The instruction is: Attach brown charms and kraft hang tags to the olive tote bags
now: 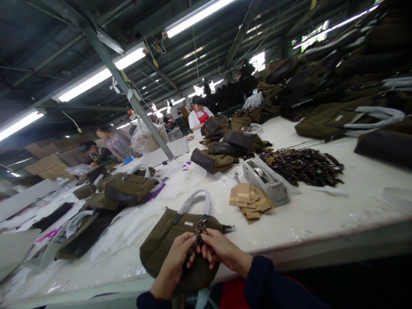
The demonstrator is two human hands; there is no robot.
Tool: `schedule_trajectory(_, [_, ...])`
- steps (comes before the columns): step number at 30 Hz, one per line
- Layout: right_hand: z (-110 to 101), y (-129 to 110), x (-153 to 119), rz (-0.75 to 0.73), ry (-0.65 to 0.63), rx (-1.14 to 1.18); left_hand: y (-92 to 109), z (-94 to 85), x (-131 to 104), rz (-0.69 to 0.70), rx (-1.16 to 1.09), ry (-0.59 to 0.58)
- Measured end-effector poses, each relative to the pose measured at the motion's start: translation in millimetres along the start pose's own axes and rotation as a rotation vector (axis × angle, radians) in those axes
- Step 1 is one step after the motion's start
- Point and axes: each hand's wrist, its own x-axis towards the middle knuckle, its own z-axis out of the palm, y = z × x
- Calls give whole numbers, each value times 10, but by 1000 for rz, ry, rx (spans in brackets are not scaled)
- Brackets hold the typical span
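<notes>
An olive handbag [161,234] with a darker base lies at the table's near edge, its handle [193,198] wrapped in white. Over its front, my left hand [180,253] and my right hand [219,246] are close together, fingers closed on a dark brown strap with gold-coloured metal fittings [199,228]. Its lower part is partly hidden by my fingers. A small pale label [189,223] shows on the bag just above my left hand. A zipper end [229,227] sticks out at the bag's right side.
Brown paper tags [249,199] lie beside a grey tape dispenser [265,182]. Behind is a heap of dark straps with gold fittings [309,165]. More olive bags [128,186] are piled left, centre and right on the white table [305,227]. Several people [200,116] work farther back.
</notes>
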Motion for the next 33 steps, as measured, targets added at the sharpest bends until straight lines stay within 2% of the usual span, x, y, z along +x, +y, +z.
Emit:
schedule_trajectory(2, [-12,-63,-37,32,6,-198,23,-12,10,-14,-37,-2])
schedule_trajectory(4, [-35,-142,-90,-33,114,-489,43,-19,22,-10,-49,14])
schedule_trajectory(6, [-67,-229,-140,-214,307,-800,61,-22,33,0,-53,26])
schedule_trajectory(8, [-105,-307,-155,-415,413,-1047,77,-26,43,6,-54,24])
schedule_trajectory(11, [-169,-366,-85,-536,276,-1269,93,-37,53,-5,-38,1])
schedule_trajectory(14, [-231,-333,42,-570,142,-1332,97,-57,56,-4,-40,-7])
schedule_trajectory(17, [-268,-260,142,-613,94,-1308,88,-70,59,0,-52,-25])
schedule_trajectory(24, [-226,-181,232,-576,154,-1341,51,-23,68,46,-42,-1])
schedule_trajectory(33, [-225,-187,208,-567,158,-1311,-3,-40,65,96,-55,-66])
